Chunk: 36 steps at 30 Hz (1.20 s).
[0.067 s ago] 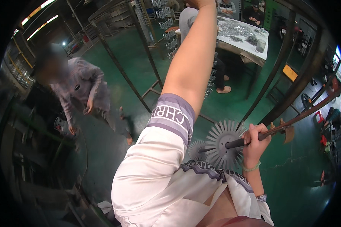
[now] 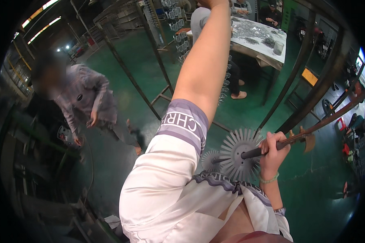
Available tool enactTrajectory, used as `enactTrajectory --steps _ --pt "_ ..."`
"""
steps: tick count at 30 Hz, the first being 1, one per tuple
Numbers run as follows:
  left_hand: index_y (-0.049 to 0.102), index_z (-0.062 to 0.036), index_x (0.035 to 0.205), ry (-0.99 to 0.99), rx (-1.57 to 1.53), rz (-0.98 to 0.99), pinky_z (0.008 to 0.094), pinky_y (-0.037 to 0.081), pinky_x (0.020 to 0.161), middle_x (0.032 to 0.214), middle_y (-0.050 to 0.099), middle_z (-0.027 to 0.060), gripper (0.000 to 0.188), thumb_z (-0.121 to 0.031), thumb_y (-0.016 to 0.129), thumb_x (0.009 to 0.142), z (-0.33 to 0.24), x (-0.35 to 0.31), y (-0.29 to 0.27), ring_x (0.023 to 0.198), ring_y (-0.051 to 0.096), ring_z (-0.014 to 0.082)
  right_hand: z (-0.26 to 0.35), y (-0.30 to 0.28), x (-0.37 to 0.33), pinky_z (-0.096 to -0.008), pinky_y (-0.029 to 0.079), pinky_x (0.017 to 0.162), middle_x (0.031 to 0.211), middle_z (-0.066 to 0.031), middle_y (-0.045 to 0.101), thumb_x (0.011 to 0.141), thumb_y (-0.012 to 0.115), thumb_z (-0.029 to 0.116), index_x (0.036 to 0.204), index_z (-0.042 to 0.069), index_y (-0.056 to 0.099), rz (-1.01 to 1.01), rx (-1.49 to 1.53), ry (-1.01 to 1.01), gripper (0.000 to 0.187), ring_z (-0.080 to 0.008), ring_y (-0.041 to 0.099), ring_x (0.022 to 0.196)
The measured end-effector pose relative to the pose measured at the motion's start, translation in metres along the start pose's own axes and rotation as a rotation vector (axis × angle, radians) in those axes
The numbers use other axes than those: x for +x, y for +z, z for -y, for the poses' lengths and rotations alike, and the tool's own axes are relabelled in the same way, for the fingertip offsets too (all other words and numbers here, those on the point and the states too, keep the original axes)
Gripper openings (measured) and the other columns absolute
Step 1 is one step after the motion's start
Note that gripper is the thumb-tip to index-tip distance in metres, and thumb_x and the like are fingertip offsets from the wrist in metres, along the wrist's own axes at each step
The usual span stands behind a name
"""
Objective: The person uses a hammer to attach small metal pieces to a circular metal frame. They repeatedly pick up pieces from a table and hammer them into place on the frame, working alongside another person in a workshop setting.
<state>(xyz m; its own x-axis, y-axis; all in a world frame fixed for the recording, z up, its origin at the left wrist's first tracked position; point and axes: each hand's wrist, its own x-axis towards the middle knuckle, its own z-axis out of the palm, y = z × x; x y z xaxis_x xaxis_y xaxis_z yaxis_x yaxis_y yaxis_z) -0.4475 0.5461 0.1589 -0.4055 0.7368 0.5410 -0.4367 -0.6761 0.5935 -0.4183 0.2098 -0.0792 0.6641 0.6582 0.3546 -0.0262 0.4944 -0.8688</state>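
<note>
My right hand (image 2: 274, 152) is closed around a dark round rod (image 2: 252, 153), with its fingers wrapped over the top. Just left of that hand, the rod meets a large grey slotted metal disc (image 2: 233, 142) with thin blades all round its rim. A smaller disc of the same kind (image 2: 210, 161) sits beyond it to the left. Right of the hand is a brass-coloured clamp with bolts (image 2: 308, 141). My left arm reaches up and away, and the left hand (image 2: 211, 2) is cut off by the top edge, so its fingers are hidden.
Dark metal posts (image 2: 127, 71) of a frame stand ahead. Chains of wire hooks (image 2: 175, 24) hang beside my left forearm. A white-topped table (image 2: 280, 58) holds small metal parts, with people around it. At left, another person (image 2: 83, 95) bends forward near a white container (image 2: 63, 135).
The person at left has leaned a little further down and left. My arms and the discs stay nearly in place.
</note>
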Motion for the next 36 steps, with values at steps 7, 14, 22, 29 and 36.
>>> enactTrajectory --steps 7,14,22,29,36 --pt "0.068 0.0027 0.083 -0.011 0.01 -0.091 0.0315 0.047 0.065 0.077 0.068 0.01 0.017 -0.011 0.073 0.073 0.021 0.021 -0.003 0.065 0.059 0.0183 -0.015 -0.005 0.007 -0.0235 0.038 0.041 0.045 -0.0001 0.041 0.081 0.058 0.002 0.06 0.007 0.041 -0.041 -0.027 0.046 0.027 -0.0077 0.037 0.036" --pt "0.067 0.0022 0.088 -0.165 -0.17 0.148 0.0264 0.046 0.068 0.086 0.066 0.0097 0.019 -0.007 0.073 0.073 0.04 0.035 -0.034 0.073 0.06 0.0156 -0.02 -0.005 0.009 -0.0237 0.039 0.041 0.046 0.0 0.042 0.081 0.058 0.001 0.061 0.006 0.043 -0.022 -0.033 0.051 0.026 -0.0078 0.038 0.036" --pt "0.066 0.0032 0.095 -0.14 -0.072 0.33 0.0277 0.047 0.067 0.086 0.067 0.0093 0.028 -0.016 0.071 0.076 0.033 -0.008 -0.147 0.075 0.061 0.0178 -0.016 0.007 0.001 -0.0241 0.039 0.043 0.045 -0.0002 0.04 0.082 0.058 0.002 0.059 0.007 0.042 -0.026 -0.012 0.041 0.028 -0.0078 0.036 0.036" --pt "0.066 0.0053 0.089 -0.365 -0.013 0.48 0.026 0.048 0.072 0.085 0.067 0.0099 0.019 -0.005 0.071 0.073 0.012 -0.096 -0.241 0.077 0.062 0.0142 -0.019 0.01 0.001 -0.0253 0.036 0.042 0.045 0.0002 0.036 0.082 0.056 0.004 0.058 0.008 0.04 -0.021 -0.055 -0.037 0.03 -0.0085 0.034 0.037" --pt "0.068 0.0021 0.084 -0.533 0.166 0.667 0.0254 0.047 0.072 0.081 0.066 0.0067 0.012 -0.003 0.071 0.073 0.032 -0.183 -0.332 0.077 0.06 0.0113 -0.023 0.02 -0.002 -0.0268 0.036 0.044 0.045 -0.0008 0.035 0.081 0.057 0.006 0.057 0.008 0.04 -0.049 -0.082 -0.065 0.03 -0.0104 0.035 0.037"
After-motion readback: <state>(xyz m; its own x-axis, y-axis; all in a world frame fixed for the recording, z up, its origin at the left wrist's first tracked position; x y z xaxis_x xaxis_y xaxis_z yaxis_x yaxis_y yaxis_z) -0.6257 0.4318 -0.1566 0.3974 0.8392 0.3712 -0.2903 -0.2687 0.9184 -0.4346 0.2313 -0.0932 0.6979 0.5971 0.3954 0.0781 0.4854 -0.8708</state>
